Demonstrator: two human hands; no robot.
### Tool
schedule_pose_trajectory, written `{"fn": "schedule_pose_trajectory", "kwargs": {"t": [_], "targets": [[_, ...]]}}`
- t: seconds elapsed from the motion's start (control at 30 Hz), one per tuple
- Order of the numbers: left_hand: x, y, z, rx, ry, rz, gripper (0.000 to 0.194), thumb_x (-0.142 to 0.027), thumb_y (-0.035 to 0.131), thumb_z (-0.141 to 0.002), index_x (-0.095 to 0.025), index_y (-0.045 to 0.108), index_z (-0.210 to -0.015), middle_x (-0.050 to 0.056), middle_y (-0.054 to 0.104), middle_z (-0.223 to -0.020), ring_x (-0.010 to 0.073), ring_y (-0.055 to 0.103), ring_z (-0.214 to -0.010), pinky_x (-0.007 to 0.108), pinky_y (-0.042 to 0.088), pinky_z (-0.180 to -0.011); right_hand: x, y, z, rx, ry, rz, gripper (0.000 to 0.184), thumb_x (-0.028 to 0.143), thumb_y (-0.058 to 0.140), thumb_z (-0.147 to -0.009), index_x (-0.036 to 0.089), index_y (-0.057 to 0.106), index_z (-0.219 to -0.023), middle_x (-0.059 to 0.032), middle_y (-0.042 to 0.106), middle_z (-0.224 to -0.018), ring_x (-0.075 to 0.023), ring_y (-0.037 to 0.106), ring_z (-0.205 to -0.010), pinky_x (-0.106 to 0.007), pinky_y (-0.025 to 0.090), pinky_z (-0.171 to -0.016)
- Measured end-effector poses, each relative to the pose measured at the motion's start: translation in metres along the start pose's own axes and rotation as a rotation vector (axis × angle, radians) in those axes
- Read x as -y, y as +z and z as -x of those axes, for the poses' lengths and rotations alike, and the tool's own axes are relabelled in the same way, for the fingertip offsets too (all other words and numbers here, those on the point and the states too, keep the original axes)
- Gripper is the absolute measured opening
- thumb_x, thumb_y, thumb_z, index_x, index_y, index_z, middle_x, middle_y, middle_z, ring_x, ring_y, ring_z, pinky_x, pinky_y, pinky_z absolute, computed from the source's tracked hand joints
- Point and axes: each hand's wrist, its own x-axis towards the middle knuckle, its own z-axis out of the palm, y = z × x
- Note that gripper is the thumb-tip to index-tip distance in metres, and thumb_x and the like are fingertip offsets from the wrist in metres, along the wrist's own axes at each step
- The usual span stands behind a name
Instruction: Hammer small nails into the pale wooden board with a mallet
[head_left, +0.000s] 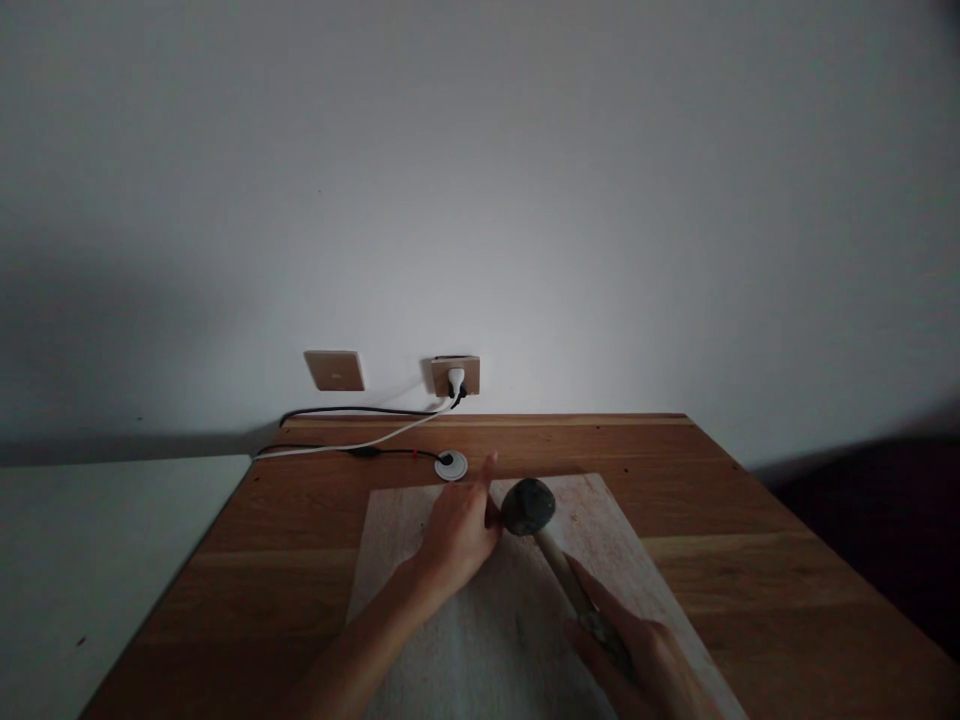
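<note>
R hand (649, 660) grips mallet (529, 507) handle; L hand (459, 527) over board (480, 640), 1 finger extended, others curled, grip unclear.

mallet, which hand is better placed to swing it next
Probably the right hand: it grips the mallet by its handle. The left hand is over the board, close to the mallet's head, not on the handle.

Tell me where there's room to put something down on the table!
Bare wood lies right of the pale board, out to the table edge, and left of it, towards the white surface. It's crowded around the left hand, the mallet and the right hand, and by the cables at back left.
</note>
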Motion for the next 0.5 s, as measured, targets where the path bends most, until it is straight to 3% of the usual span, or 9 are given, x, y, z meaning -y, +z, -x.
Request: {"fn": "schedule_pose_trajectory", "kwargs": {"t": [0.23, 0.4, 0.5], "targets": [[0.002, 0.001, 0.000, -0.017, 0.027, 0.027, 0.085, -0.003, 0.064, -0.081, -0.022, 0.039, -0.160, 0.002, 0.081, -0.096, 0.0241, 0.074, -0.095, 0.037, 0.055, -0.092, 0.001, 0.001, 0.000, -0.011, 0.002, 0.011, 0.073, 0.065, 0.055, -0.095, 0.013, 0.068, -0.144, -0.0092, 0.086, -0.086, -0.0298, 0.083, -0.081, -0.030, 0.060, -0.070], [0.005, -0.003, 0.000, 0.009, 0.122, 0.040, 0.081, -0.004, 0.067, -0.082, -0.024, 0.043, -0.156, 0.003, 0.078, -0.101, 0.0253, 0.072, -0.103, 0.041, 0.052, -0.099, 0.006, -0.011, 0.004, -0.088, 0.050, -0.011, 0.067, 0.062, 0.060, -0.092, 0.017, 0.071, -0.140, -0.0066, 0.087, -0.106, -0.0286, 0.082, -0.100, -0.028, 0.062, -0.086], [0.004, -0.011, 0.003, 0.004, 0.168, -0.026, 0.086, -0.013, 0.075, -0.081, -0.020, 0.038, -0.158, 0.010, 0.072, -0.121, 0.0311, 0.065, -0.120, 0.048, 0.049, -0.105, 0.003, -0.027, 0.009, -0.121, 0.095, 0.002, 0.067, 0.062, 0.061, -0.092, 0.017, 0.070, -0.141, -0.0062, 0.085, -0.113, -0.0305, 0.080, -0.109, -0.028, 0.063, -0.088]]}}
